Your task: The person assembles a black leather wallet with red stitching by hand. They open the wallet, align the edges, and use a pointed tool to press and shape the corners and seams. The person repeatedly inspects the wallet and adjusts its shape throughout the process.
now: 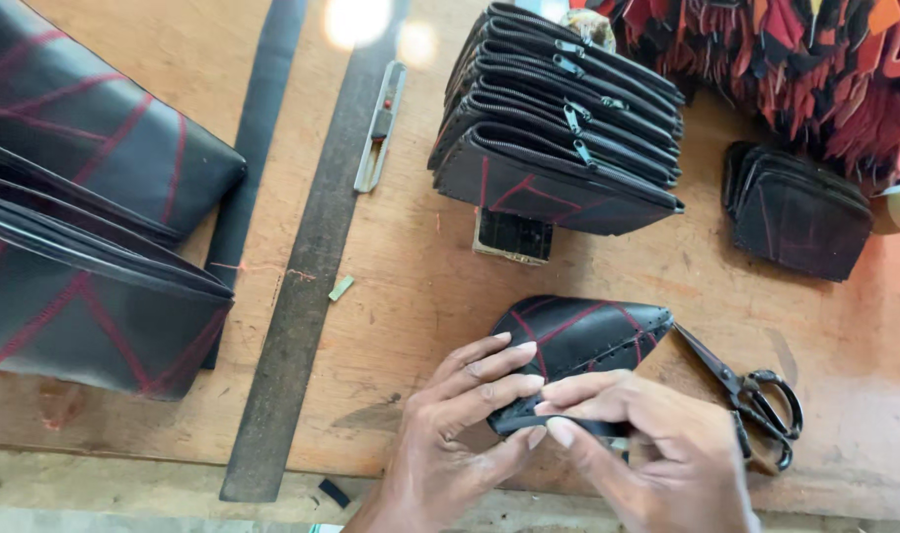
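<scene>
A small black pouch piece [583, 341] with red stitched lines lies folded on the wooden table [420, 286], near the front edge. My left hand [460, 415] grips its near left edge, fingers on top and thumb below. My right hand [657, 449] pinches the same near edge from the right, fingertips meeting those of the left hand. Black scissors [751, 395] lie just right of the piece, partly hidden behind my right hand.
A stack of finished black zip pouches [559, 128] stands at the back. Smaller black pieces [795, 207] lie right, with red and black scraps [815, 69] behind. Large black panels [75, 217] lie left. A long metal ruler [307, 266] and a utility knife [379, 128] lie between.
</scene>
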